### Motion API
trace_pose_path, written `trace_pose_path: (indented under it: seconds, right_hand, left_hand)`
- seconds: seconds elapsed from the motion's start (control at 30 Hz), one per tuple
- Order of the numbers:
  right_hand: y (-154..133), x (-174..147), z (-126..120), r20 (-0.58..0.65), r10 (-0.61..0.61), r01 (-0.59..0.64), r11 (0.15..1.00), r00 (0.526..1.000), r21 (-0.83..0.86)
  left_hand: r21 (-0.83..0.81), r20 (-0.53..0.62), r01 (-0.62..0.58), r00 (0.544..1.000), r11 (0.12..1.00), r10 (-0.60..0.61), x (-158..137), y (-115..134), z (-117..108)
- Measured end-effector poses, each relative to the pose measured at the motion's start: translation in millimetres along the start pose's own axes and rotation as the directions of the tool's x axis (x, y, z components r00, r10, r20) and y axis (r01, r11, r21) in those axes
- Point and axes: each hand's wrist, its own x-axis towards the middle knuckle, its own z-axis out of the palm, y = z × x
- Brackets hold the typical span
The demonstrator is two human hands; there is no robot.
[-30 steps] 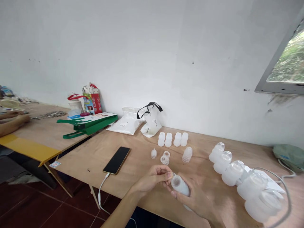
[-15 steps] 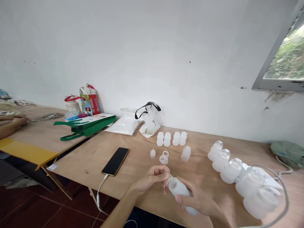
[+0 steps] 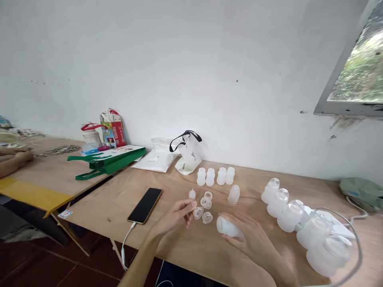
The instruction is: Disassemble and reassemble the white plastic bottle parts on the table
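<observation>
My left hand (image 3: pixel 183 212) pinches a clear plastic ring (image 3: pixel 198 213) between thumb and fingers, just above the table. Beside it another clear ring (image 3: pixel 207 217) lies on the wood. My right hand (image 3: pixel 247 231) is wrapped over a frosted white baby bottle (image 3: pixel 228 227), which is tilted on its side with its mouth toward my left hand. Farther back are more loose rings (image 3: pixel 206 202), a small stack of clear nipple-like pieces (image 3: pixel 192 194) and a stack of clear domed caps (image 3: pixel 233 195).
Several frosted bottles (image 3: pixel 221 176) stand near the wall. A row of capped bottles (image 3: pixel 291 215) runs along the right, beside a grey cable (image 3: pixel 356 231). A phone (image 3: pixel 145 205) lies left, with white bags (image 3: pixel 155 157) behind. Another person's hands (image 3: pixel 20 157) rest at the far-left table.
The bottle's neck and my left hand have come apart. My left hand moved left with a ring, and another ring now lies on the table. The bottle is lower and more level.
</observation>
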Motion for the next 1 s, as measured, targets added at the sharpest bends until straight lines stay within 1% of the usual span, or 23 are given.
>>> trace_pose_path:
  seconds: [0.07, 0.13, 0.2, 0.23, 0.3, 0.47, 0.57, 0.63, 0.77, 0.83, 1.0]
  right_hand:
    - [2, 0, 0, 0.000, 0.016, -0.016, 0.999, 1.000, 0.036]
    - [1, 0, 0, 0.020, 0.023, -0.025, 0.997, 1.000, 0.067]
    - [-2, 1, 0, 0.046, 0.025, -0.029, 0.996, 0.999, 0.088]
    - [-3, 2, 0, 0.052, 0.027, -0.032, 0.995, 0.998, 0.092]
    - [-3, 2, 1, 0.046, 0.031, -0.035, 0.996, 0.998, 0.083]
    - [1, 1, 2, 0.018, 0.035, -0.036, 0.998, 0.999, 0.059]
    - [3, 1, 1, 0.031, 0.057, -0.060, 0.995, 0.998, 0.084]
    - [2, 2, 1, 0.049, 0.069, -0.074, 0.991, 0.996, 0.109]
    - [0, 2, -1, 0.070, 0.089, -0.099, 0.984, 0.994, 0.151]
    - [-1, 2, -1, 0.072, 0.098, -0.109, 0.981, 0.993, 0.162]
    - [0, 1, -2, 0.079, 0.116, -0.128, 0.976, 0.990, 0.174]
  left_hand:
    - [0.165, -0.138, -0.032, 0.989, 0.986, 0.056, 1, -4, -12]
    - [0.339, -0.300, -0.033, 0.944, 0.940, 0.141, 5, -10, -21]
    - [0.459, -0.399, -0.014, 0.890, 0.888, 0.220, 8, -16, -28]
    - [0.487, -0.426, -0.007, 0.871, 0.873, 0.245, 10, -18, -30]
    - [0.490, -0.453, -0.010, 0.851, 0.871, 0.265, 11, -21, -33]
    - [0.390, -0.528, -0.070, 0.800, 0.918, 0.285, 14, -20, -35]
    - [0.320, -0.540, -0.102, 0.797, 0.942, 0.270, 24, -13, -37]
    - [0.341, -0.522, -0.111, 0.804, 0.934, 0.286, 35, -5, -39]
    - [0.453, -0.385, -0.137, 0.861, 0.881, 0.332, 59, 4, -43]
    - [0.497, -0.342, -0.135, 0.877, 0.857, 0.337, 69, 2, -44]
    - [0.546, -0.321, -0.130, 0.880, 0.828, 0.349, 82, -16, -45]
